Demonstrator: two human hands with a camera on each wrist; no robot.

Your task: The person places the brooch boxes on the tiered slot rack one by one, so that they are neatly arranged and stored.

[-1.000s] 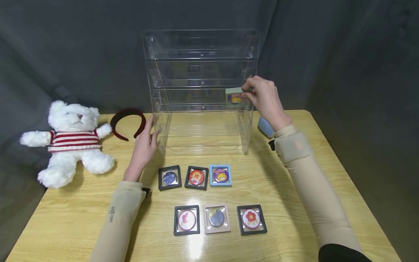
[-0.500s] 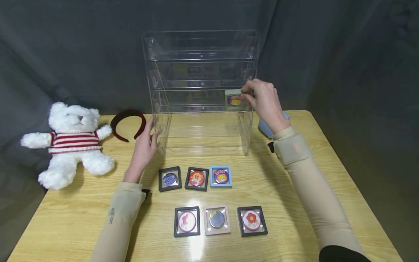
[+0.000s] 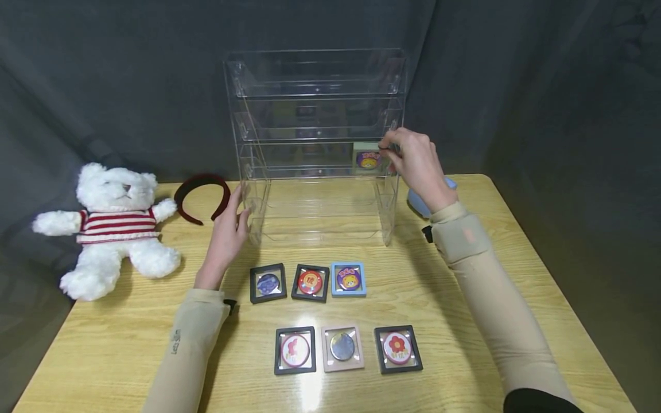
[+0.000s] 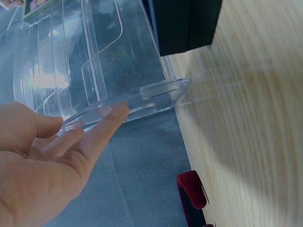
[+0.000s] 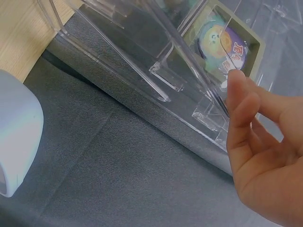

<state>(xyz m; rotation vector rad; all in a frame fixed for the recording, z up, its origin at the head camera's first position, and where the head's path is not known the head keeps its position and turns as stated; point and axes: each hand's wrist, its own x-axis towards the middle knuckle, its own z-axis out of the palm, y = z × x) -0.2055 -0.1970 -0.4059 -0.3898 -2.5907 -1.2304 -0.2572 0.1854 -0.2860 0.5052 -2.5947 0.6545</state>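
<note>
A clear stepped display rack [image 3: 316, 135] stands at the table's back. My right hand [image 3: 417, 163] pinches the right edge of a pale green square frame [image 3: 356, 150] on one of the middle tiers. A purple badge with a yellow bear [image 5: 222, 42] shows inside the frame in the right wrist view. That hand's fingertips [image 5: 236, 78] lie right at the frame's corner. On the other side, my left hand [image 3: 227, 223] rests against the rack's left side panel [image 4: 156, 92], fingers nearly straight.
Several framed badges, including a blue one [image 3: 348, 279] and a pink one [image 3: 327, 364], lie in two rows before the rack. A white teddy bear [image 3: 121, 229] and dark red headband [image 3: 203, 183] sit left. A light blue rounded object [image 3: 418, 203] stands right.
The pale green frame has shifted slightly left and settled lower on its tier, the right hand moving slightly with it. The left hand stays at the rack's side.
</note>
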